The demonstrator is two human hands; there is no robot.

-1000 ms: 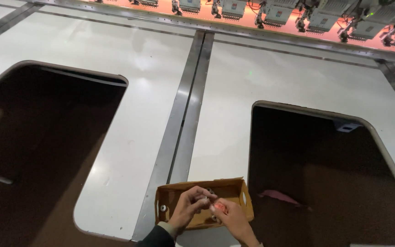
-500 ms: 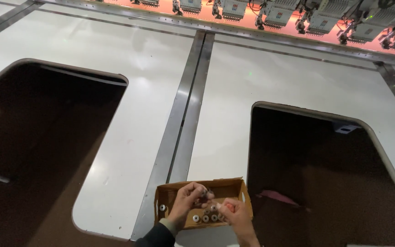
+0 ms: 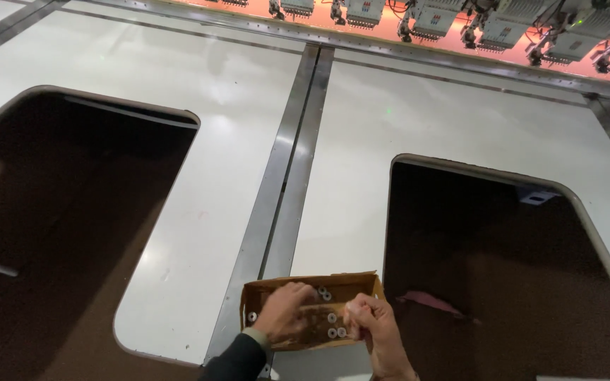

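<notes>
We look down on a wide white tabletop (image 3: 418,141) with two dark cutouts. A shallow cardboard box (image 3: 361,286) sits at its near edge, within easy reach. Our left hand (image 3: 285,312) dips into it, fingers curled over the small round bobbins (image 3: 332,331); what its grip holds we cannot tell. Our right hand (image 3: 374,326) rests fisted at the box's right end, contents hidden.

Left hand (image 3: 284,312) now sits lower and deeper in the cardboard box (image 3: 361,283), fingers curled down over its left half; 1.0 s ago it was raised, meeting the right hand above the box. Right hand (image 3: 374,326) shifts right to the box's near right edge, closed in a fist. Small spools (image 3: 332,331) now show between the hands.
</notes>
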